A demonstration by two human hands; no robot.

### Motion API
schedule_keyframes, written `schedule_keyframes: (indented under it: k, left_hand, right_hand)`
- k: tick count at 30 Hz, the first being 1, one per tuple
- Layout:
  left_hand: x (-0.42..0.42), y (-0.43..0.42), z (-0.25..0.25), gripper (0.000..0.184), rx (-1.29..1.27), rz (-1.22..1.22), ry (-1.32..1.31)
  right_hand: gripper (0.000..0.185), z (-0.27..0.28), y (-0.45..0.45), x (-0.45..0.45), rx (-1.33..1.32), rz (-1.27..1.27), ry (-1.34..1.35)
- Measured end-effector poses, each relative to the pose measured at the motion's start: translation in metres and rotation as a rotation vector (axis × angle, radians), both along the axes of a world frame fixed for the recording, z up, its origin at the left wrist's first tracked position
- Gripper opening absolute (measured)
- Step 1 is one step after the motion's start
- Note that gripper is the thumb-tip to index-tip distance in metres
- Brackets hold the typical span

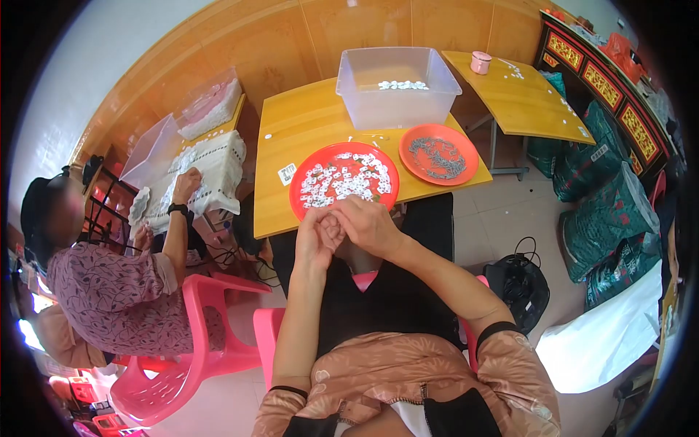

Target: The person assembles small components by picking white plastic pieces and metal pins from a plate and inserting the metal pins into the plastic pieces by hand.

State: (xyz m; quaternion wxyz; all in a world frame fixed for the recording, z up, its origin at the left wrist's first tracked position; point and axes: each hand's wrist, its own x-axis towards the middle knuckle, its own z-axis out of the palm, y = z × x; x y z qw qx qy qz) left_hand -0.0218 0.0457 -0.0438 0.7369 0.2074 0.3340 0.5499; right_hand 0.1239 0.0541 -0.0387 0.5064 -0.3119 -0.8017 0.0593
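Note:
My left hand and my right hand meet at the near edge of a red plate, fingers curled together. Whatever they pinch is too small or hidden to make out. Many small white pieces with dark dots lie spread over the plate. To its right, an orange-red plate holds a heap of thin grey metal pieces. Behind both plates, a clear plastic bin has white round pieces in it. All of these stand on a yellow table.
At the left, another person works at a cloth-covered table with clear bins. A second yellow table carries a pink container. Green sacks and a black bag are on the floor at right.

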Motion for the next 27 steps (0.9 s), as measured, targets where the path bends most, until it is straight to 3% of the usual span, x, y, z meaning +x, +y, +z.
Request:
schedule_keyframes:
  k: [4,9,12,16,18,21,25,27]
  left_hand:
    - [0.010,-0.003,0.010,0.019,0.040,0.020,-0.002]
    - [0.022,-0.006,0.014,0.012,0.224,0.207,0.249]
    - [0.026,0.000,0.004,0.010,0.333,0.283,0.383]
    - [0.028,0.007,0.001,0.013,0.406,0.287,0.496]
    - [0.028,0.011,0.005,0.014,0.366,0.236,0.503]
    - [0.030,0.014,0.016,0.019,0.285,0.143,0.533]
    - [0.025,0.024,0.023,0.025,0.225,-0.022,0.458]
    - [0.024,0.028,0.029,0.024,0.213,-0.054,0.489]
  right_hand:
    - [0.010,0.008,0.000,0.000,-0.151,0.019,0.170]
    - [0.017,0.006,0.004,0.000,-0.766,0.191,0.498]
    - [0.021,0.008,0.006,0.004,-0.936,0.298,0.584]
    - [0.015,0.006,0.006,0.005,-0.775,0.179,0.522]
    - [0.010,0.003,0.012,0.010,-0.172,-0.068,0.195]
    - [0.008,0.007,0.015,0.018,-0.067,-0.089,0.151]
    - [0.009,0.014,0.023,0.024,-0.138,-0.022,0.275]
    - [0.009,0.020,0.020,0.028,-0.661,0.187,0.519]
